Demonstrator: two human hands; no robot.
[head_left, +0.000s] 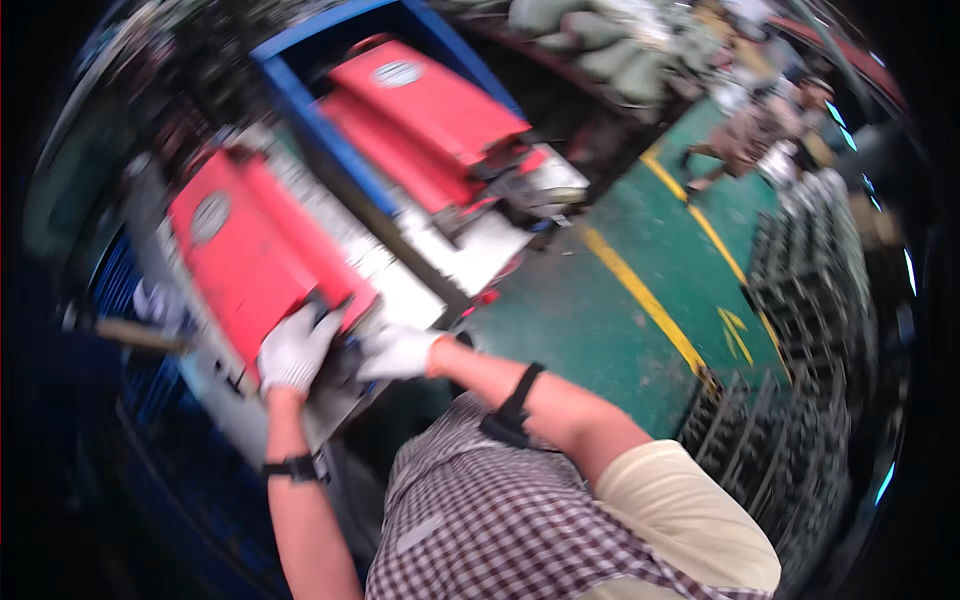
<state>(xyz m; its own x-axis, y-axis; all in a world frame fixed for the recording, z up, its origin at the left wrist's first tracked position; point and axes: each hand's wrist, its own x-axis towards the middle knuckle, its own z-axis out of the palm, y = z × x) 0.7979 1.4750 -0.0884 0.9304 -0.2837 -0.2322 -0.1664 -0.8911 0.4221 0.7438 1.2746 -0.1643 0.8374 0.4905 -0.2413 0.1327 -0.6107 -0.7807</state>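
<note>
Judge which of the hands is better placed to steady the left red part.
Probably the left hand: it lies over the near end of the left red part, while the right hand sits past its edge.

Hands (pixel 297 350) at near end of left housing (pixel 240 265), right housing (pixel 440 105) alongside

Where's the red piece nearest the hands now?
In the head view, the red piece lies left of centre, left of the blue frame, its near end by the left hand.

Red ridged body (pixel 245 275) with pale oval label (pixel 210 218), aslant on worktop (pixel 415 297)
</note>
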